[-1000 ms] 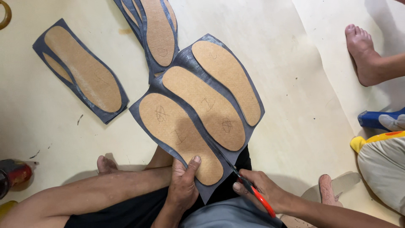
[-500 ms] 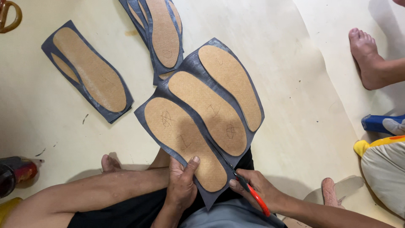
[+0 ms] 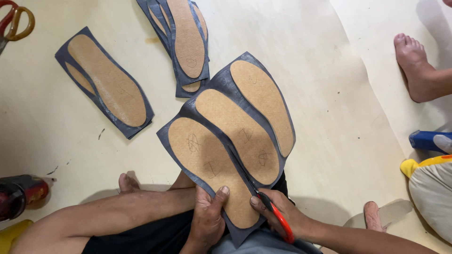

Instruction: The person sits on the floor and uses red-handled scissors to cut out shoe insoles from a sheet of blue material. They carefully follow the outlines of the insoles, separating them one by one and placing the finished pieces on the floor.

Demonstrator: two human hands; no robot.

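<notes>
My left hand (image 3: 207,217) grips the near end of a dark grey sheet (image 3: 217,87) that carries three tan insole shapes. Its thumb presses on the nearest insole (image 3: 207,169). My right hand (image 3: 282,214) holds red-handled scissors (image 3: 263,200). Their blades lie in the dark strip between the nearest insole and the middle insole (image 3: 238,134), pointing away from me. The sheet rests on my lap and tilts out over the floor.
A single cut insole piece (image 3: 106,82) lies at the left and a stack of similar pieces (image 3: 181,35) at the top. Another pair of scissors (image 3: 16,21) lies top left. A red and black tool (image 3: 19,195) lies at the left. Another person's foot (image 3: 416,66) is at the right.
The scissors' blades have moved further up the dark strip between the two insoles. The view has shifted, so the sheet sits slightly lower and more to the right.
</notes>
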